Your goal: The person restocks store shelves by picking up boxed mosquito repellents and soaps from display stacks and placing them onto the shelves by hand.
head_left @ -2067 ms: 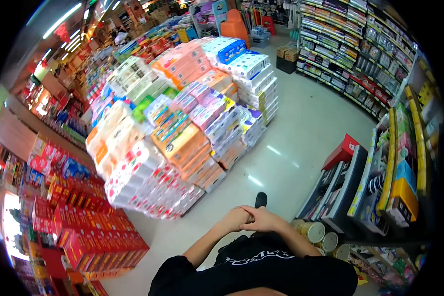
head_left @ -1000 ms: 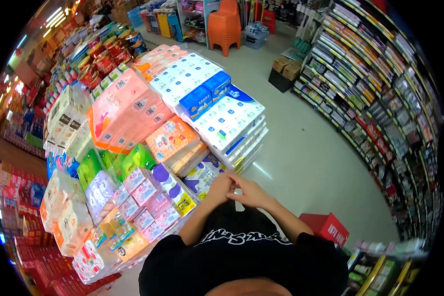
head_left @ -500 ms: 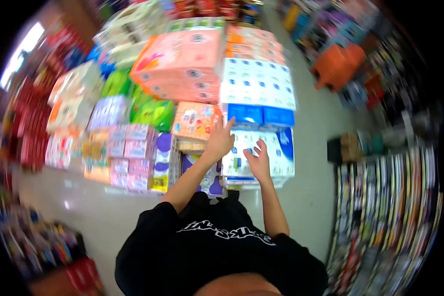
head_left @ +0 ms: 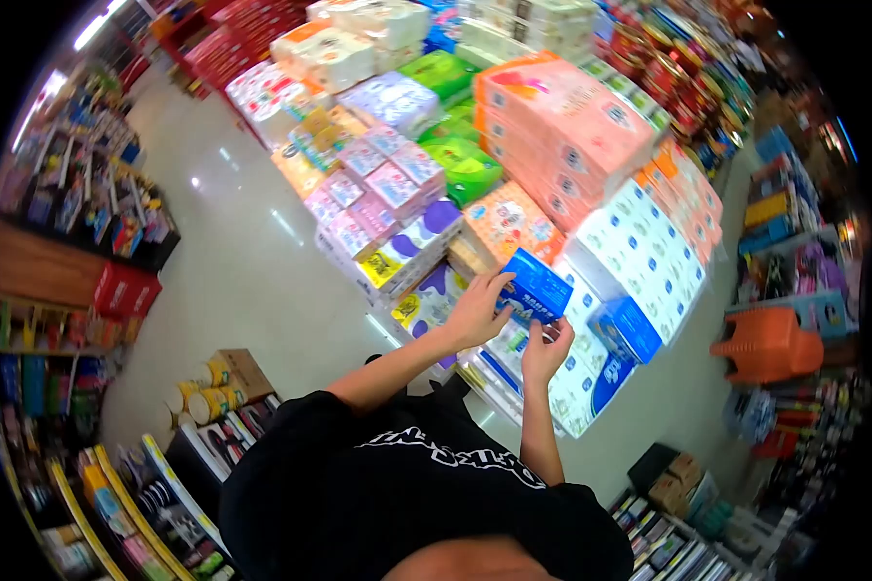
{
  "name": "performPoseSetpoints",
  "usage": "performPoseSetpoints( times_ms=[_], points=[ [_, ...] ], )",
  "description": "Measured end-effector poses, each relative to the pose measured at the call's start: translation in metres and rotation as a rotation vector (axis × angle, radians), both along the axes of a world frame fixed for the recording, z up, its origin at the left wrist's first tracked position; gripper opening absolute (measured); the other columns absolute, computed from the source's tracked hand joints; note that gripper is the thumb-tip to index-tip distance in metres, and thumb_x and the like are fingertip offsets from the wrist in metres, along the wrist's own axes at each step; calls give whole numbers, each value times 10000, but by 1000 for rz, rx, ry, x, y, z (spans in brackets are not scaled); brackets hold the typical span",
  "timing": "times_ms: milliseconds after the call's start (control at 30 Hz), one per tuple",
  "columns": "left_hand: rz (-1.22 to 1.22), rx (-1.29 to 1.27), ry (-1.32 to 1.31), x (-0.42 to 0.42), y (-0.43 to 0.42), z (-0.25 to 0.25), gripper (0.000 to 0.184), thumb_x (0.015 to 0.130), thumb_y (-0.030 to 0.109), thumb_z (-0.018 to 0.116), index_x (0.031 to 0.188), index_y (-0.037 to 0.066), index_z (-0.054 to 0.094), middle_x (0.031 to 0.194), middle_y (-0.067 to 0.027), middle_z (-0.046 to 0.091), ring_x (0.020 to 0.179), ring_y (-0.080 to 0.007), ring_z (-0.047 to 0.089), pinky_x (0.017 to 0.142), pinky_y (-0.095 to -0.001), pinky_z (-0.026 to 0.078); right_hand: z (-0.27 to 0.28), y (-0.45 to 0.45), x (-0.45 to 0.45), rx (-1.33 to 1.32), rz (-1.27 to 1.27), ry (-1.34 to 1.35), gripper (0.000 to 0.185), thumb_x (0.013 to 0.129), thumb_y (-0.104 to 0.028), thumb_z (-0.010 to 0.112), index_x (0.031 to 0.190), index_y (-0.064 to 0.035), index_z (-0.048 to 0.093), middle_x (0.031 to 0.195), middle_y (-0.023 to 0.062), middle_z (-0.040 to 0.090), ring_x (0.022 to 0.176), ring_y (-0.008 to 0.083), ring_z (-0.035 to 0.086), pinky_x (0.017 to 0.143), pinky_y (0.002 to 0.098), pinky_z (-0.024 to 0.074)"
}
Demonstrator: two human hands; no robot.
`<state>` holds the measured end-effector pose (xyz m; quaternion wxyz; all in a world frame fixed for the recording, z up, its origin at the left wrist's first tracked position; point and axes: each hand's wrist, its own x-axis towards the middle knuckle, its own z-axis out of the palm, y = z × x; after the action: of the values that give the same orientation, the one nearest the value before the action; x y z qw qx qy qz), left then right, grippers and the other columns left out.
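A blue tissue pack (head_left: 538,283) with white lettering is tilted above the stacked paper goods, between my two hands. My left hand (head_left: 479,312) grips its left side, with the thumb toward the lower edge. At the lower right corner, the fingers of my right hand (head_left: 547,351) are bent against the pack. A second blue pack (head_left: 630,327) lies to the right on a white multipack with blue marks (head_left: 576,392). Just behind the held pack is an orange pack with cartoon figures (head_left: 513,221).
Pink-orange tissue bundles (head_left: 562,126) rise behind. Green packs (head_left: 460,167), small pink packs (head_left: 392,184) and a purple-and-yellow pack (head_left: 412,247) stand to the left. An orange plastic stool (head_left: 770,344) is on the right. Shelves of goods (head_left: 136,513) line the lower left.
One blue pack has been lifted off the white multipack and is now between both hands, moved left. The view has turned, showing more floor and shelves on the left.
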<state>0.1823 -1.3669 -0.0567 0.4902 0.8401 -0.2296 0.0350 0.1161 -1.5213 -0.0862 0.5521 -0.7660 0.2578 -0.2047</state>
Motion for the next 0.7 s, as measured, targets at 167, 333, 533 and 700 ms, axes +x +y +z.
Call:
performPoseSetpoints(
  times_ms=[167,333,533,700],
  points=[
    [393,-110,31,-36,118,0,633,835,67,720,1403,17,445,1308,-229,567,1194,-390,560,1022,-445,468,18,99,13,-19,302,-117,377,843,-93,738,1163,21,574,1027,105,556,876,187,565,747,323,490],
    [672,-233,-75,-88,260,2,588,845,36,726,1381,5,487,1239,-209,612,1129,-335,627,942,-410,518,41,237,30,-151,585,-193,325,832,-86,739,1116,18,617,954,102,575,852,206,578,757,340,485],
    [937,-264,-149,-134,422,4,596,812,-2,744,1363,-14,517,1181,-209,633,1064,-316,644,874,-378,543,43,429,30,-88,830,-220,272,844,-37,720,1091,14,616,949,66,587,822,143,597,747,284,503],
    [1160,-262,-194,-153,525,18,602,806,2,741,1365,-25,520,1171,-218,628,1046,-326,638,861,-386,543,45,553,36,-12,1038,-219,256,876,-25,697,1110,21,603,961,60,604,843,127,597,760,270,505]
  ],
)
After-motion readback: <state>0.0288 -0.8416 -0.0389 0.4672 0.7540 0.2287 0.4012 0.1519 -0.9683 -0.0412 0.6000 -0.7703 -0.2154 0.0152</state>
